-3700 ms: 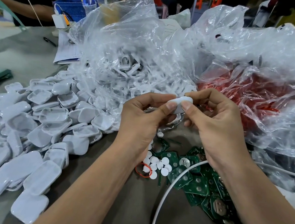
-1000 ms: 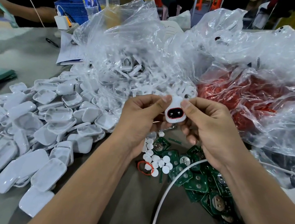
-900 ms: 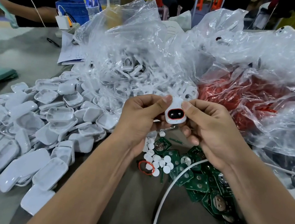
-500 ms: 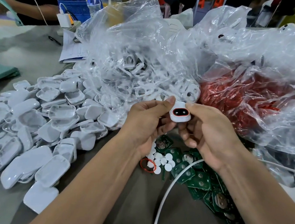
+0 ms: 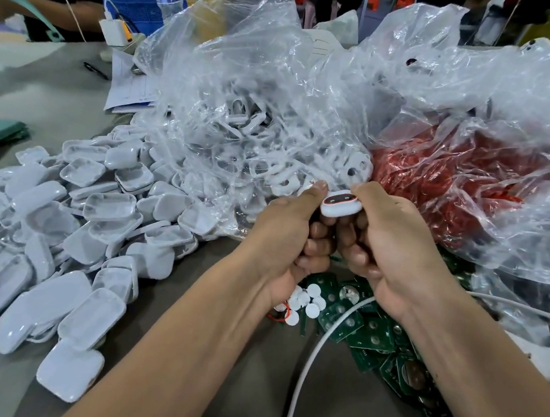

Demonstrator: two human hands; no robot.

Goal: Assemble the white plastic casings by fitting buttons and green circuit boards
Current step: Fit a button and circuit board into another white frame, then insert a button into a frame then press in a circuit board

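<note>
1. Both hands hold one white casing (image 5: 341, 205) up above the table (image 5: 212, 389), just in front of the clear bags. The left hand (image 5: 288, 240) has its thumb on the casing's left end and its fingers curled beneath; the right hand (image 5: 387, 252) pinches the right end the same way. Each grip is closed on the casing.
2. The casing's upper face shows a dark oval window ringed in red. I judge the step in hand to be pressing or checking a fitted part, with this piece near done.
3. The next move likely calls for setting the piece aside and picking up a fresh shell, a button and a board, which means freeing one hand first.
4. Loose green circuit boards (image 5: 368, 335) lie on the table under the right wrist, and small white round buttons (image 5: 307, 303) lie just left of them. A white cable (image 5: 313, 367) runs over the boards.
5. Open white shells (image 5: 105, 209) are heaped on the table at left, spilling from a clear plastic bag (image 5: 242, 119) that holds more white parts.
6. A second clear bag (image 5: 475, 183) to the right holds a mass of red pieces, too blurred to identify.
</note>
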